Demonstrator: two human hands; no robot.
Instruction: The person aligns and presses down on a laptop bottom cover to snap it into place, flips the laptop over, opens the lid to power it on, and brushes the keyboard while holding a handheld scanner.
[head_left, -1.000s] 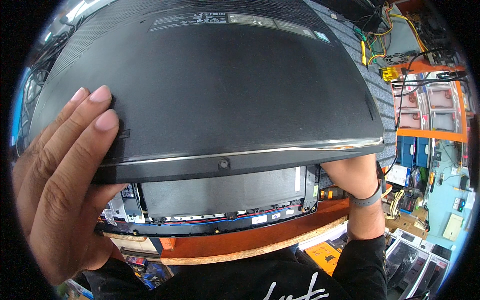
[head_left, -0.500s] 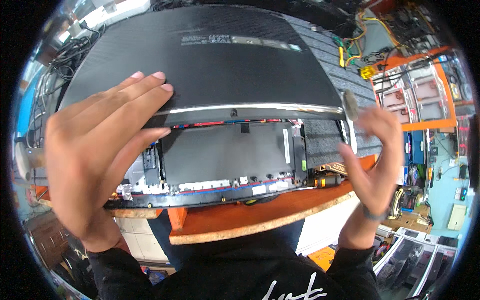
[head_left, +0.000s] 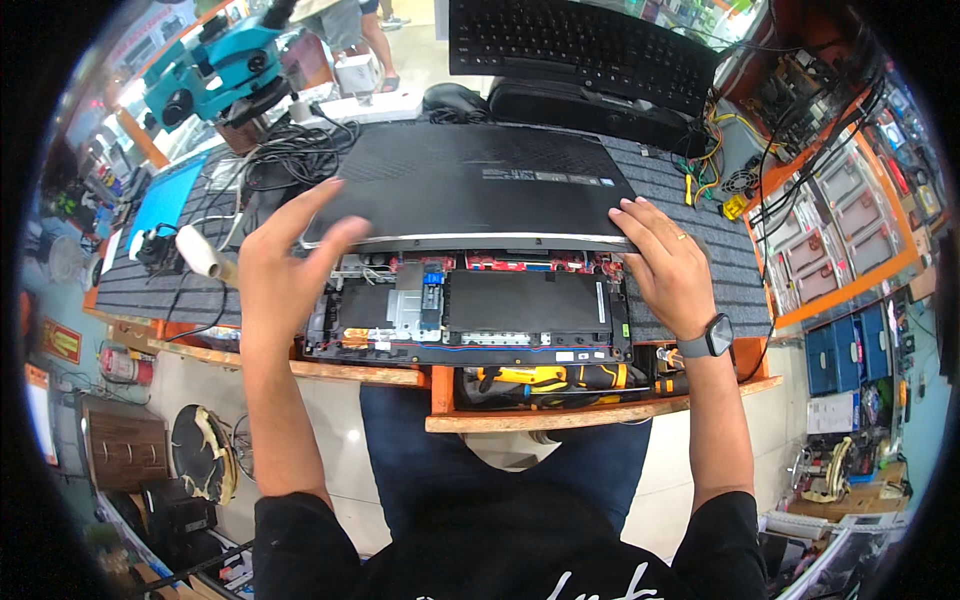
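Observation:
A black laptop bottom cover [head_left: 450,190] lies over the rear part of an opened laptop, its front edge raised or set back. Below that edge the laptop's inside shows, with a flat black battery [head_left: 525,300], red cables and a silver bracket. My right hand [head_left: 668,262] has its fingers on top of the cover's right front corner and its thumb at the edge beneath. At the left front corner, my left hand [head_left: 290,255] is slightly blurred, fingers and thumb spread beside the cover's edge.
Open drawers [head_left: 600,412] under the bench hold yellow and black tools. Behind the cover stand a black keyboard [head_left: 585,50] and a mouse [head_left: 460,102]. Tangled black cables [head_left: 290,160] and a blue microscope [head_left: 215,75] are at the far left. An orange-framed display case [head_left: 840,220] stands right.
The view has drawn back and tilted up. My left hand has come off the cover's top to its left corner. My right hand, formerly apart, now touches the right corner.

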